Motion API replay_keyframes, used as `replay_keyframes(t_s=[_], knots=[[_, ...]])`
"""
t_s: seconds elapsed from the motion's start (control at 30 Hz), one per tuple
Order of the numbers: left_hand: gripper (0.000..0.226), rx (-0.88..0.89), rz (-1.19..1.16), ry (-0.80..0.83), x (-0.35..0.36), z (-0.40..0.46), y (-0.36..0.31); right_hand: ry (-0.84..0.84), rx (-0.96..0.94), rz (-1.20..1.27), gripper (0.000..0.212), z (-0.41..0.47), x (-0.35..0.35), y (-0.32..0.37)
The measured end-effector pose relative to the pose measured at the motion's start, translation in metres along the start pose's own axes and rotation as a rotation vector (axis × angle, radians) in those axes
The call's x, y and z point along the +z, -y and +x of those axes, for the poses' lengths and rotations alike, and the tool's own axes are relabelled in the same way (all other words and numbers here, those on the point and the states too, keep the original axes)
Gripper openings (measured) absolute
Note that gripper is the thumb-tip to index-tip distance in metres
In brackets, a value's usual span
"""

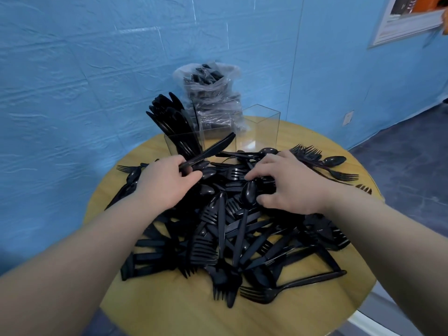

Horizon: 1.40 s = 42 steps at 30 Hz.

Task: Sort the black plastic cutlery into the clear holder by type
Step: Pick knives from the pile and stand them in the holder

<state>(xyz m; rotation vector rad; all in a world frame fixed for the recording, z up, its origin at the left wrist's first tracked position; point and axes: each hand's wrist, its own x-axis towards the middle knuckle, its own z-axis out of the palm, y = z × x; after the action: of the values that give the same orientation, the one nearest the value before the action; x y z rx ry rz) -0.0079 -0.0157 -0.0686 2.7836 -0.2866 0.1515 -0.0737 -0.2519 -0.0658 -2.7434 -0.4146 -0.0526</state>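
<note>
Round wooden worktop (303, 318) carries everything; it stands against a blue wall.

Cutlery pile (242, 234): black forks, spoons and knives mixed and crossed over one another, covering the middle of the worktop and reaching toward the near edge. Tangled like this, each piece has to be pulled free singly, which is why I work from the far side of the heap, closest to the holder.

Plastic bag (208, 93) at the far edge, behind the holder, with more black cutlery inside. Parked out of the way, presumably stock for later.

Clear holder (260, 132) near the far edge, just beyond the pile. Its left compartment already has knives (169, 117) standing upright, leaning left; the right compartment looks empty. So knives have their slot, and forks and spoons are mostly still to be sorted.

A few forks and a spoon (335, 161) lie loose toward the right edge.

My left hand (167, 183) grips the handle of a knife (211, 149), fingers curled round it, blade pointing up toward the knife compartment: I judge it goes there next. It may hold a second piece beneath; I cannot tell.

My right hand (288, 183) lies on the pile, fingers bent and spread among the pieces, picking out the next one. It holds nothing that I can see.
</note>
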Motion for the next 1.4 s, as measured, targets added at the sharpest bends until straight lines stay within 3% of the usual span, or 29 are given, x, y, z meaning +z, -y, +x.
replay_keyframes(t_s=[0.07,0.17,0.37,0.5,0.67,0.77,0.87,1.03,1.23,1.4], knots=[[0.020,-0.034,-0.024,-0.012,-0.003,-0.012,0.013,0.004,-0.016,-0.063,0.045,0.005,0.005,0.005],[0.017,-0.082,-0.043,-0.023,-0.009,-0.026,0.030,-0.064,-0.029,-0.150,0.031,0.011,0.011,0.009],[0.027,-0.112,-0.103,0.001,-0.013,-0.050,0.048,-0.214,0.090,-0.246,0.021,0.025,0.011,0.013],[0.040,-0.069,-0.140,0.040,-0.009,-0.059,0.048,-0.307,0.187,-0.198,0.027,0.027,0.013,0.015],[0.063,-0.046,-0.056,0.080,-0.003,-0.061,0.048,-0.202,-0.031,-0.066,0.034,0.007,0.017,0.029],[0.060,-0.061,-0.041,0.055,-0.001,-0.058,0.051,-0.059,-0.144,-0.100,0.050,0.003,0.027,0.036],[0.053,-0.061,-0.049,0.040,-0.001,-0.057,0.051,-0.014,-0.178,-0.174,0.046,0.009,0.034,0.039],[0.047,-0.086,-0.151,0.011,-0.002,-0.057,0.052,-0.151,-0.129,-0.256,0.024,0.023,0.029,0.041],[0.053,0.001,-0.115,0.041,-0.002,-0.058,0.042,-0.275,-0.032,-0.319,0.020,0.035,0.024,0.039],[0.034,-0.085,-0.097,-0.050,-0.001,-0.050,0.054,-0.296,0.096,-0.336,0.020,0.033,0.022,0.034]])
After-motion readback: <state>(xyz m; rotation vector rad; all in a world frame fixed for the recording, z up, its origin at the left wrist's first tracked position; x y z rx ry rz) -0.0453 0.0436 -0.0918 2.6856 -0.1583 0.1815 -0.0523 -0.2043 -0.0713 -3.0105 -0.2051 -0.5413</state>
